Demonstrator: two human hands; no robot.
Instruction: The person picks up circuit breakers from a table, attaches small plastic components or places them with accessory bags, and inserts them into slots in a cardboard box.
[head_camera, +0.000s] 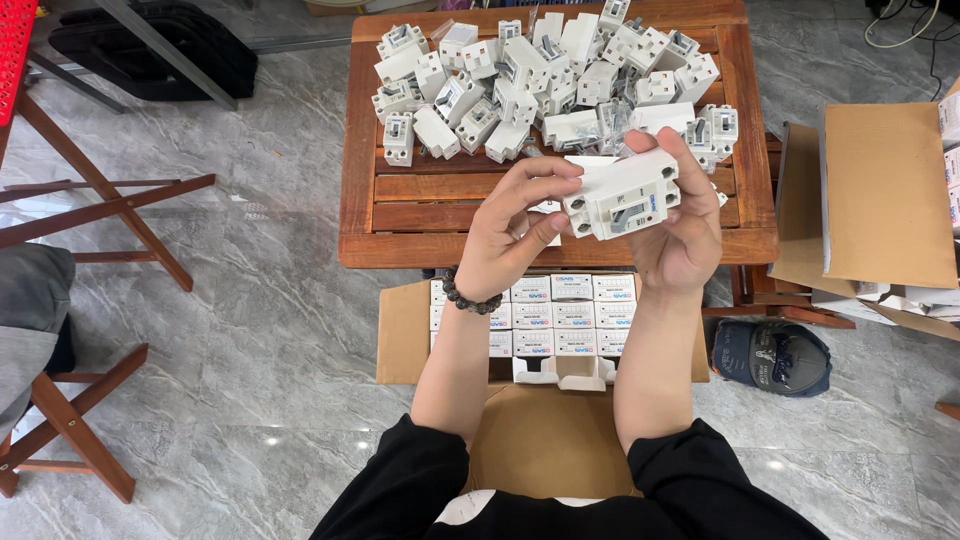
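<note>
Right hand: the right hand (685, 235) was raised above the near edge of the wooden table (560, 245), palm turned left, fingers wrapped over the far side of a white circuit breaker (622, 195) and thumb under it, grasping it firmly.
Left hand: the left hand (510, 235) was lifted beside it, thumb and forefinger pinched on the breaker's left end, the other fingers curled loosely (a dark bead bracelet (470, 297) sat at the wrist).
Breaker: held between both hands, tilted, its switch face toward the camera, just above the table's near rail and clear of the wood.
Far side: a heap of white breakers (545, 80) covered the far half of the table, its nearest pieces just behind the right fingertips.
Near side: an open carton of small boxes (560, 315) stood on the floor under the forearms, flaps spread.
Right: a larger cardboard box (880, 195) sat close to the table's right edge; a dark cap (772, 357) lay on the floor near it.
Left: bare marble floor (270, 300) reached to a folding wooden frame (110, 210), giving the widest room.
</note>
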